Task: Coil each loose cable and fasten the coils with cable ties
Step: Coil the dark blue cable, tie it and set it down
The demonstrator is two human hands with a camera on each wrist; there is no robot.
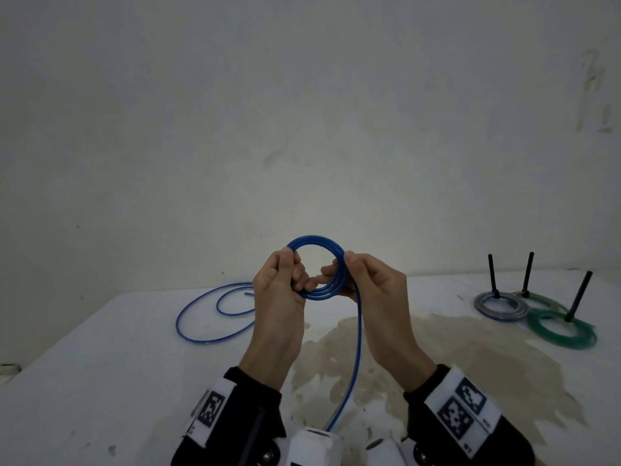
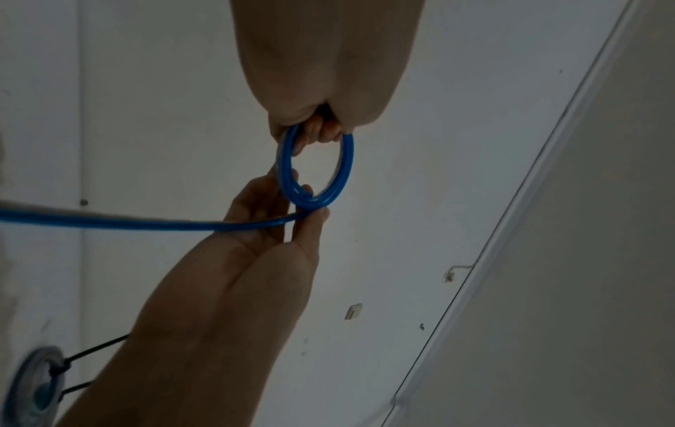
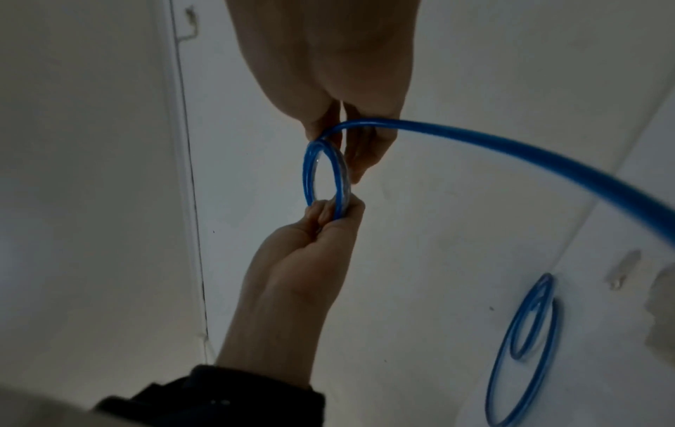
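A blue cable is wound into a small coil (image 1: 316, 267) held up above the table between both hands. My left hand (image 1: 295, 264) grips the coil's left side with curled fingers. Thumb and fingers of my right hand (image 1: 341, 264) pinch the right side. From there a strand (image 1: 357, 348) drops toward my body. The cable's loose end (image 1: 215, 314) lies in wide loops on the table at the left. In the left wrist view the coil (image 2: 318, 173) hangs from my left hand (image 2: 321, 130). In the right wrist view my right hand (image 3: 343, 135) holds the coil (image 3: 326, 179).
At the right of the white table (image 1: 100, 381) lie a grey coil (image 1: 500, 306) and two green coils (image 1: 561, 331), each with a black cable tie (image 1: 578, 297) sticking up. A brown stain (image 1: 437, 358) spreads over the table's middle. A plain wall stands behind.
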